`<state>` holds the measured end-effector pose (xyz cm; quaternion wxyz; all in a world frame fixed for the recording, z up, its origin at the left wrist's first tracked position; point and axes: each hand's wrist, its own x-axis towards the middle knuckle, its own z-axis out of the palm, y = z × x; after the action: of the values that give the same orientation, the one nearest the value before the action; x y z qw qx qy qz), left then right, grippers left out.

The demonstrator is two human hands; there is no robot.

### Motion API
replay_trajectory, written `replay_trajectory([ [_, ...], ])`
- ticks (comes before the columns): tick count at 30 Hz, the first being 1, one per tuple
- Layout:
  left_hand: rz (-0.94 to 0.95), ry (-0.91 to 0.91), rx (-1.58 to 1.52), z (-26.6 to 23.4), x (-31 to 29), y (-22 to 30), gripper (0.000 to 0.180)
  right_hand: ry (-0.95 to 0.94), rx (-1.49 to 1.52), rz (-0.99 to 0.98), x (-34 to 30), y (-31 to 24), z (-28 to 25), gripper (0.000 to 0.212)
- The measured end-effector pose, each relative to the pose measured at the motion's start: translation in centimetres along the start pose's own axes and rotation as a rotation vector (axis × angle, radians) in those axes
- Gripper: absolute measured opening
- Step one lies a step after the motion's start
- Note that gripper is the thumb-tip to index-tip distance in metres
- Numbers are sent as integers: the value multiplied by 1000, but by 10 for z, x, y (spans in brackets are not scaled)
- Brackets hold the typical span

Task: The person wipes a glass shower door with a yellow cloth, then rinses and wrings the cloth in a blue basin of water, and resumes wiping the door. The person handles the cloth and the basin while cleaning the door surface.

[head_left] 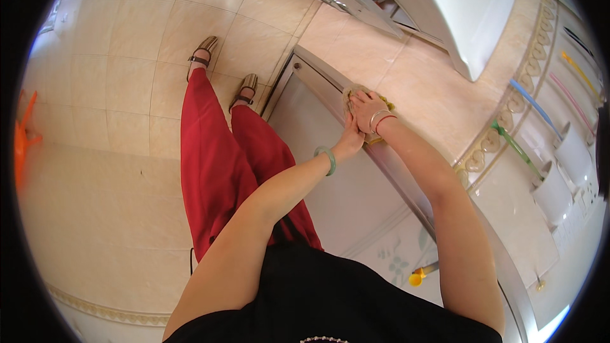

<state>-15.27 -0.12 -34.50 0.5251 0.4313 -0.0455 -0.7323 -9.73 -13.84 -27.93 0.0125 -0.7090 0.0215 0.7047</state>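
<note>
The cloth (349, 96) lies on the far part of the metal rail (395, 174), which edges the pale panel (343, 200). The pinkish tiled surface (422, 82) adjoins the rail on its right.

Right hand (366, 112): placed over the cloth, fingers spread and directed far and left. This position appears to spread pressure across the cloth and keep it seated on the rail. The right grip covers the cloth; whether the fingers close around it underneath cannot be told.

Left hand (349, 140): positioned at the near left side of the right hand, fingertips meeting it. The hands are probably joined to steady the cloth or add force at one point. The left grip is partly hidden; whether it grasps the cloth cannot be told.

Both arms extend forward, presumably because the contact point is well away from the body. The green bangle (326, 161) sits above the left wrist, apart from the cloth.

Cloth appearance: beige to yellow-green, soft, bunched and uneven at the edges. Portions project beyond the right hand on the far left, right and near sides. Its weave and dampness cannot be determined.
</note>
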Motion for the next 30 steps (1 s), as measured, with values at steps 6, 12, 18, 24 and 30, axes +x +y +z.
replay_trajectory([
  [6,0,93,-161,-25,25,-28,74,13,-22,-26,63,-2,1,49],
  [12,-27,137,-16,-51,54,-55,67,20,-5,-32,111,-2,0,50],
  [18,-59,197,62,-67,74,-79,75,31,18,-46,155,-1,13,55],
  [24,-81,223,41,-105,87,-77,64,18,22,-41,215,-1,5,59],
  [30,85,320,-139,-123,147,-168,56,55,-15,-67,276,-1,8,58],
])
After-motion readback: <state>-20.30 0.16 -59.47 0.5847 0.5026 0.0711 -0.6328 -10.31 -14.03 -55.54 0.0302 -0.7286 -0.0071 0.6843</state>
